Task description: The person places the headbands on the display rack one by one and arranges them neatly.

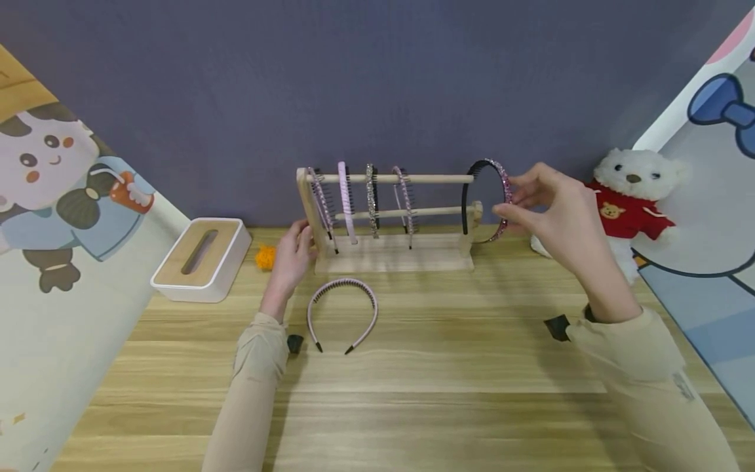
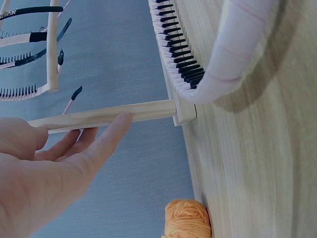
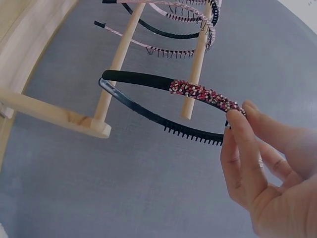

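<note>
My right hand (image 1: pixel 563 213) pinches a black headband (image 3: pixel 198 94) with pink and red sparkly beads, thumb and fingers at its beaded curve. That headband is around the right end of the wooden headband rack (image 1: pixel 392 254), near the free end of its upper bar. With my left hand (image 1: pixel 289 255) I hold the rack's left upright (image 2: pixel 109 115), fingers and thumb against the wood. Several headbands hang on the rack, among them a plain light purple one (image 1: pixel 346 203) and a silver glittery one (image 1: pixel 371 200). A pale pink toothed headband (image 1: pixel 342 282) lies on the table in front.
A white tissue box with a wooden lid (image 1: pixel 227 275) stands left of the rack. Beside my left hand sits an orange yarn ball (image 1: pixel 266 257). A white teddy bear in a red sweater (image 1: pixel 628 210) is at the right. A dark wall (image 1: pixel 377 78) rises behind the rack.
</note>
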The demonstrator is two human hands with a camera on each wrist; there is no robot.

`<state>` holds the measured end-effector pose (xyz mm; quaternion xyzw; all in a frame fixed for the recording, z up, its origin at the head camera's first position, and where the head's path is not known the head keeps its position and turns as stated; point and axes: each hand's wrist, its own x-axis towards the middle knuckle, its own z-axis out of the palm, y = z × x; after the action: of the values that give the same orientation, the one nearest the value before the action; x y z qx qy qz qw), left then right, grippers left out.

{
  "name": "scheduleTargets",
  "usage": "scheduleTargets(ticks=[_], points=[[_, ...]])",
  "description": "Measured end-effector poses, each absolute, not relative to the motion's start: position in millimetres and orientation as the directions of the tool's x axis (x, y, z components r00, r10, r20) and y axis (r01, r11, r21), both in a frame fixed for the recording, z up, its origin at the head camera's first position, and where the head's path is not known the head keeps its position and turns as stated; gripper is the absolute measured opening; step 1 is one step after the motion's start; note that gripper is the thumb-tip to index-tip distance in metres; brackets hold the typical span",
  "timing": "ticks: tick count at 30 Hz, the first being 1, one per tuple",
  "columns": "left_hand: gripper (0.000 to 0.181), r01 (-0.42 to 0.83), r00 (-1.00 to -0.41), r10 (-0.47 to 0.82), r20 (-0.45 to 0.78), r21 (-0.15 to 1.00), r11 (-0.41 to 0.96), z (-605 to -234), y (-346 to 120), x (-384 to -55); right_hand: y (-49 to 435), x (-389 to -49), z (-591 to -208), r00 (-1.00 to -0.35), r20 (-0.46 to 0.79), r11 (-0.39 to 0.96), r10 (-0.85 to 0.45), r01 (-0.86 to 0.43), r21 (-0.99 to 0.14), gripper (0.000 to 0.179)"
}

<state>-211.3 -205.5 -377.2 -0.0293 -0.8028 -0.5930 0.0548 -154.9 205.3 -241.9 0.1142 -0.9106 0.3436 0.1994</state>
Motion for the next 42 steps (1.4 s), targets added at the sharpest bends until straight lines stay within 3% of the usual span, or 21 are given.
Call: scheduleTargets(ticks=[32, 42], points=[[0.048, 0.103, -0.993, -0.026, 0.114, 0.955, 0.279, -377, -205, -211, 165, -185, -232, -0.871, 0.479, 0.656, -0.112, -0.427, -0.622, 0.033], [0.048, 0.11, -0.993, -0.017, 0.119, 0.955, 0.275, -379, -205, -212, 149, -196, -236, -0.836, 0.527, 0.685, -0.152, -0.473, -0.554, 0.034]])
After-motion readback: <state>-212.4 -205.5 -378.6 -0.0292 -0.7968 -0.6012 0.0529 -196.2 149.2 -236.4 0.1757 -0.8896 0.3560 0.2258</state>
